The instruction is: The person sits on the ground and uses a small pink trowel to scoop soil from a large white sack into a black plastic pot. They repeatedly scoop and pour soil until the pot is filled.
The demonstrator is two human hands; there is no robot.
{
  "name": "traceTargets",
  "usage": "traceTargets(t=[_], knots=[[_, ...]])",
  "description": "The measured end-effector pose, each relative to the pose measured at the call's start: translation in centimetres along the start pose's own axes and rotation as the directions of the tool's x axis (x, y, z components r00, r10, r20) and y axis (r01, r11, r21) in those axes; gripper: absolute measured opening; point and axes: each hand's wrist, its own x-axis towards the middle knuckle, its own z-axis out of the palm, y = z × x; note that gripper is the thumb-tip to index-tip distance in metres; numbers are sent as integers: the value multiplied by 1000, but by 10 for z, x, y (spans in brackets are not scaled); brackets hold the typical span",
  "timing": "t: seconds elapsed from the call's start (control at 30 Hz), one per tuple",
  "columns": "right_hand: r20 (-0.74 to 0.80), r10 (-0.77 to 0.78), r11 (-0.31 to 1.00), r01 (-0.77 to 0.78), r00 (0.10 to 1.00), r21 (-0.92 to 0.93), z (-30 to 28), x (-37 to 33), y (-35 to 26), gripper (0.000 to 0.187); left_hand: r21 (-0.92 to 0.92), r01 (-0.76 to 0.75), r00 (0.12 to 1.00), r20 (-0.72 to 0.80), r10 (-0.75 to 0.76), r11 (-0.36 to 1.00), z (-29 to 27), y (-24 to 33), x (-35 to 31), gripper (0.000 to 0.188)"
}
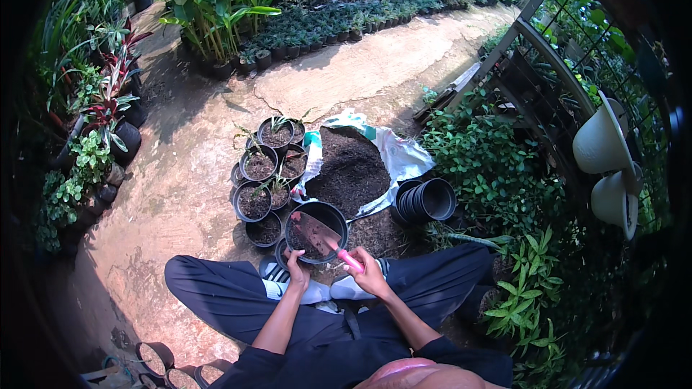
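Note:
My left hand (296, 269) grips the near rim of a black plastic pot (333, 215) tilted toward me, just in front of my crossed legs. My right hand (369, 274) holds a trowel (317, 230) by its pink handle. The trowel's reddish blade lies inside the pot's mouth, over dark soil. Behind the pot, a heap of dark soil (349, 169) lies on an opened white sack (404, 155).
Several black pots filled with soil (259, 166), some with small seedlings, stand left of the heap. A stack of empty black pots (427, 200) lies on its side to the right. Leafy plants (483, 166) crowd the right; potted plants line the left edge and far side of the paved path.

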Motion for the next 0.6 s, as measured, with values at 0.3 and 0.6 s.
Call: traceTargets(t=[0.3,0.6], knots=[[-138,365,817,-246,921,522,-20,60,12,14,-1,-1,1000,-24,1,1000,-8,-3,5,50],[-290,645,694,-383,708,609,-42,134,117,13,-18,8,997,-82,-9,1000,4,0,-1,44]])
